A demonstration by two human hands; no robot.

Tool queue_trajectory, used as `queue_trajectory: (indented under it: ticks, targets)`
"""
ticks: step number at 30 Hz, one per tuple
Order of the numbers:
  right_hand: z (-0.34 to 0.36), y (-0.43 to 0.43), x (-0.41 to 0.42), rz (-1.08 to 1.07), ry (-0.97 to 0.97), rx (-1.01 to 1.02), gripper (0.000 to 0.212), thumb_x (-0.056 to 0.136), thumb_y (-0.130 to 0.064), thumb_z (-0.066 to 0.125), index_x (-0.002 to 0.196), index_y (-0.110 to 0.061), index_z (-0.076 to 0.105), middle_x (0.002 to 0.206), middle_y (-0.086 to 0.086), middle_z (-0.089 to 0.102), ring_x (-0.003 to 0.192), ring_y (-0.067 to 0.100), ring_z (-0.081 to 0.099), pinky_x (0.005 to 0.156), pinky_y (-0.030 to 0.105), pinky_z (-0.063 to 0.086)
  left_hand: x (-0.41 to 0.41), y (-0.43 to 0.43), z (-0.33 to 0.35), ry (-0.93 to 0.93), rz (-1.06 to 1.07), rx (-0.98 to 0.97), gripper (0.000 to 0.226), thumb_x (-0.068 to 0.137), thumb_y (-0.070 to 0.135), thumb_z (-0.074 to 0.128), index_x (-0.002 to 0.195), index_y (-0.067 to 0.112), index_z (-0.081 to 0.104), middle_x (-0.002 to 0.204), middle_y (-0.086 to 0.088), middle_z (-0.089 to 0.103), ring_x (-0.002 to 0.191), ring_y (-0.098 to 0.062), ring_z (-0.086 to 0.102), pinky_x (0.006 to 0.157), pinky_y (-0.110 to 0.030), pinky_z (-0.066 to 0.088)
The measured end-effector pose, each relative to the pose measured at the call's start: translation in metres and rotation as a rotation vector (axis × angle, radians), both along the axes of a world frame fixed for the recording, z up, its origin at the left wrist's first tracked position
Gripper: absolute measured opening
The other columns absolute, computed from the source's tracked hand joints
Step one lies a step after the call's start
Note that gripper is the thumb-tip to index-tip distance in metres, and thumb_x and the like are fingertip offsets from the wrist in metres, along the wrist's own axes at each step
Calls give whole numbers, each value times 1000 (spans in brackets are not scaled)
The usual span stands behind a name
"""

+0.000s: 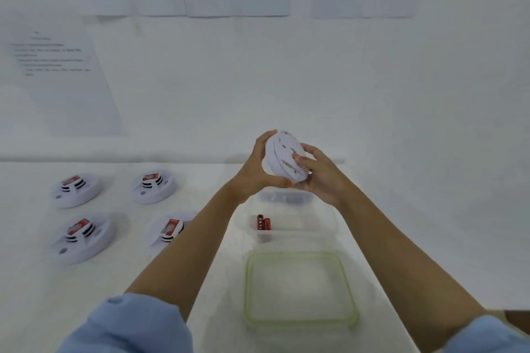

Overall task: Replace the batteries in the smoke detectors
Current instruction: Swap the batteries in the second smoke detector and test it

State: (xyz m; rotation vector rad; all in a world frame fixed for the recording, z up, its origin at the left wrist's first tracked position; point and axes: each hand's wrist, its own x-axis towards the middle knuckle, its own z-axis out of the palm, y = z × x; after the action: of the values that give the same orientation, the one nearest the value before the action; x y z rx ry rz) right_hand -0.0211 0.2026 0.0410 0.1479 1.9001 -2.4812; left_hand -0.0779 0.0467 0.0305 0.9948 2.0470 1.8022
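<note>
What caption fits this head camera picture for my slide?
Left hand and right hand grip a smoke detector; red batteries sit in a clear tub, four more detectors lie nearby.

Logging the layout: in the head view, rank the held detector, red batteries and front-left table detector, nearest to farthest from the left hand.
1. Held detector: gripped by the left hand.
2. Red batteries: in the clear tub just below.
3. Front-left detector: on the table, far left.
</note>
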Motion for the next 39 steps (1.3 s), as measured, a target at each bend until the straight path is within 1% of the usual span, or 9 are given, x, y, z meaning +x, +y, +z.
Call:
queue_trajectory:
  ticks: [4,7,9,15,21,24,29,34,39]
  targets:
    - [-5,0,-1,-125,30,114,39,88,-14,60,121,-22,39,109,4,57,86,18,62,53,27,54,1,3,-13,81,63,11,110,56,-12,82,141,15,17,130,8,39,113,7,46,84,-9,45]
    - [-10,-4,-2,-149,39,126,40,87,-13,62,117,-25,38,103,2,57,84,17,62,51,25,54,2,8,-23,103,68,26,110,46,11,88,133,26,23,133,13,38,122,2,43,91,-14,45]
    - [-12,-6,-2,-141,53,129,40,86,-15,63,115,-26,39,105,3,56,86,16,62,52,26,55,2,10,-28,106,91,44,107,42,20,86,130,31,26,134,10,39,125,-6,43,93,-18,46]
    - [-15,-5,-4,-89,97,284,43,84,-20,66,117,-29,41,119,13,52,98,19,58,57,27,57,-5,6,-35,155,142,44,108,45,6,86,132,29,26,129,17,42,114,8,47,91,-16,48]
    - [-17,-1,-8,-35,110,329,47,83,-21,66,122,-28,40,122,15,50,99,17,57,62,30,58,-10,2,-37,190,142,6,108,42,23,88,132,29,29,129,15,45,116,-1,48,91,-24,50]
    - [-16,1,-11,-6,101,391,48,83,-23,66,123,-28,39,124,13,49,103,21,56,65,28,58,-11,2,-38,178,158,20,106,42,20,87,131,27,30,126,16,46,113,3,49,87,-19,50]
    - [-9,10,-12,-56,388,989,76,70,-24,79,134,-24,38,125,-8,37,117,13,39,96,24,40,-17,-2,-46,155,148,49,103,43,5,83,131,20,30,124,14,46,110,9,48,81,-11,47]
    - [6,1,-16,81,472,1399,75,65,-28,77,131,-19,43,120,-3,43,105,11,37,90,27,40,-20,-3,-44,181,98,53,101,41,21,81,129,14,32,126,6,45,113,0,49,86,-13,44]
    - [13,0,-21,140,479,1408,74,66,-23,78,130,-14,44,116,1,45,102,13,39,79,16,33,-21,-5,-37,183,63,41,100,42,25,80,128,16,29,125,8,43,110,8,48,86,-11,44]
